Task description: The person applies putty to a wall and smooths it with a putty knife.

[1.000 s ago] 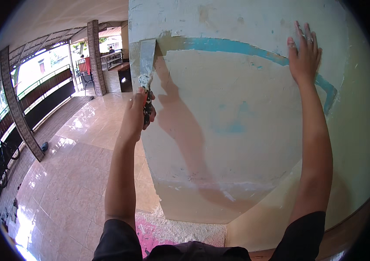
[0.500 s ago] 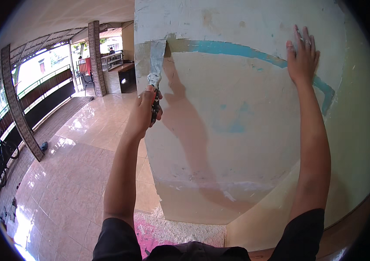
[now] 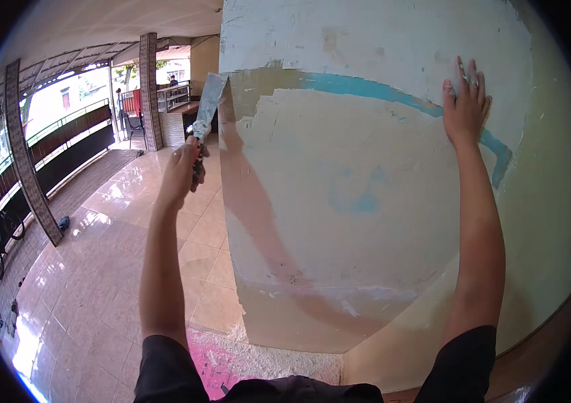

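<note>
My left hand (image 3: 179,171) is closed round the dark handle of a putty knife (image 3: 209,99), whose wide metal blade points up. White residue clings to the knife where blade meets handle. The blade's upper corner is at the left edge of the wall (image 3: 339,248); whether it touches cannot be told. My right hand (image 3: 466,104) lies flat against the wall at the upper right, fingers stretched upward with whitish smears on them. Between the hands runs a band of exposed blue (image 3: 366,87) and olive-tan paint, bordered by pale coating. Fainter blue patches show lower down.
White scrapings (image 3: 292,366) lie on a pink sheet (image 3: 208,359) at the wall's foot. Glossy tiled floor (image 3: 111,269) spreads to the left, with pillars (image 3: 150,94), a dark gate (image 3: 77,151) and a bicycle (image 3: 0,242) beyond. A person (image 3: 173,80) is far back.
My left hand and the putty knife have moved left, from the olive-tan band to the wall's edge. My right hand stays flat on the wall. The view has shifted slightly.
</note>
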### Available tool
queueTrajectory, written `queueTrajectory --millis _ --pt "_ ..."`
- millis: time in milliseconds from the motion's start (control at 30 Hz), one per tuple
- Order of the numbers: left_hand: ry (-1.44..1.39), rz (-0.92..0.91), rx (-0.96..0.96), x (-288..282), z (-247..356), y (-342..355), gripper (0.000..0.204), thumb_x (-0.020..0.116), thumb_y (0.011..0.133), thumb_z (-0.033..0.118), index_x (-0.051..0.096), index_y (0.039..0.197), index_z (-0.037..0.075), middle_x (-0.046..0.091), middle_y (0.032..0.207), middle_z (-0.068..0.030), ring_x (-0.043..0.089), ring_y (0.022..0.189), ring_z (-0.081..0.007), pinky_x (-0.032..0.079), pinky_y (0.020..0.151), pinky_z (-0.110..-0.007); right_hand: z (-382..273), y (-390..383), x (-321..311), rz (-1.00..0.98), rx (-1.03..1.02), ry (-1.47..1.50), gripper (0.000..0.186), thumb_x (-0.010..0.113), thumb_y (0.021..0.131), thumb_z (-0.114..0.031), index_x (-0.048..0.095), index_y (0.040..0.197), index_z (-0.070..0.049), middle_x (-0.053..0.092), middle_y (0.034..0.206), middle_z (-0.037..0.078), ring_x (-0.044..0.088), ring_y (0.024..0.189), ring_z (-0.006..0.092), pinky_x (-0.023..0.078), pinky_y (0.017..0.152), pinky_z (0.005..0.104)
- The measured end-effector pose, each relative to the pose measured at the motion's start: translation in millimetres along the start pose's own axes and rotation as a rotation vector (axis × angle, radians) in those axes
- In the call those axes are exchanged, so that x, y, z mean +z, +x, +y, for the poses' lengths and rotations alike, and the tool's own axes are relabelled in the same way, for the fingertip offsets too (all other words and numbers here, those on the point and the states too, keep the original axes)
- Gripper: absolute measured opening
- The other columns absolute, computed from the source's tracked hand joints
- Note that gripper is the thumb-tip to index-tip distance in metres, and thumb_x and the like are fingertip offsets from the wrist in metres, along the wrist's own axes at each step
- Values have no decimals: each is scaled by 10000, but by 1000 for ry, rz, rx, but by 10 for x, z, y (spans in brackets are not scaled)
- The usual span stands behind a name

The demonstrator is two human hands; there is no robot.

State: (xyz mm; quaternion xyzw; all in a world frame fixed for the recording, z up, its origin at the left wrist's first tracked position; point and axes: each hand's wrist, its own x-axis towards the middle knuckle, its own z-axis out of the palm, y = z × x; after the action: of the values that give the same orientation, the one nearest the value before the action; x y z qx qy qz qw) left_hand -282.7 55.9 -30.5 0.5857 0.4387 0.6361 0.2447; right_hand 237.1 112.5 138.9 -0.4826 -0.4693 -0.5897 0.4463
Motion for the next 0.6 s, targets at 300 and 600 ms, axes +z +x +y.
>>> queueTrajectory --millis 300,600 --pt "120 -82 33 -91 67 265 524 380 1038 507 585 890 48 500 517 -27 428 392 -84 300 377 -247 49 -11 24 15 -2 31 543 425 1001 -475 335 1525 -364 253 1624 -10 213 1489 289 153 1168 627" --pt "219 -213 100 368 497 241 483 411 1045 462 568 877 38 473 608 -15 496 474 -92 352 417 -260 36 2 -11 15 -3 51 544 436 997 -470 344 1521 -359 256 1623 -2 205 1493 290 134 1174 627"
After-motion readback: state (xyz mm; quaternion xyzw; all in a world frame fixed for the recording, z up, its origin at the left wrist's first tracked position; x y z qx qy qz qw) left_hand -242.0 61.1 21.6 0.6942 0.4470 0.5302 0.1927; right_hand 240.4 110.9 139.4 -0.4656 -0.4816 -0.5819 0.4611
